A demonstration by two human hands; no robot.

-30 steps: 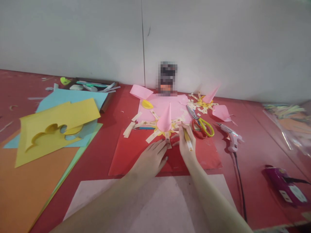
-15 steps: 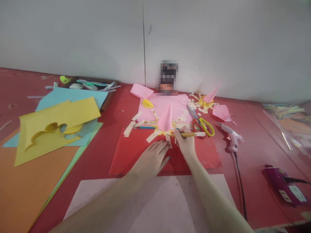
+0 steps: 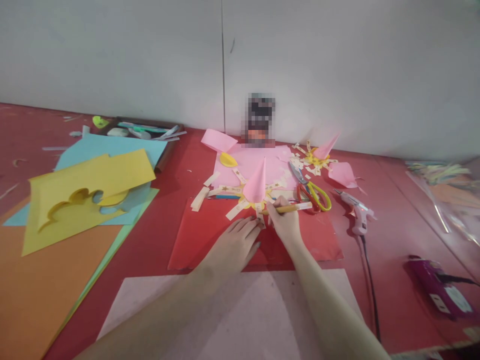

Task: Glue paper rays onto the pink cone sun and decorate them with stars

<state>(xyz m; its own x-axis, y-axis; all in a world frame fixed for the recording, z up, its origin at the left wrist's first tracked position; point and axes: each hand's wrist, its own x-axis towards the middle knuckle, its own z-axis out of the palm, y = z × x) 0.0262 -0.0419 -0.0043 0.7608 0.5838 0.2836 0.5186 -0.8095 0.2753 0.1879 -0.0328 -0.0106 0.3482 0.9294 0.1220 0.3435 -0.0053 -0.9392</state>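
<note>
Craft workspace: colored paper (image 3: 75, 185), scissors (image 3: 305, 183), glue gun (image 3: 360, 216), red table (image 3: 401, 225).

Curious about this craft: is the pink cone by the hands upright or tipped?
Upright: the pink cone has its tip up and its wide end down.

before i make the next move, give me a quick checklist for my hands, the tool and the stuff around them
1. Yellow tool held: ok, in the right hand grip.
2. Paper strip steadied: ok, left hand fingers at its near end.
3. Tool tip touching the strip: cannot tell, contact is too small to see.
4. Pink cone upright: ok, point up behind the strip.
5. Scissors well clear of the tool: not ok, the tool's back end overlaps their handles in view.
6. Glue gun cool: cannot tell, it lies on the table with its cord attached.
</note>
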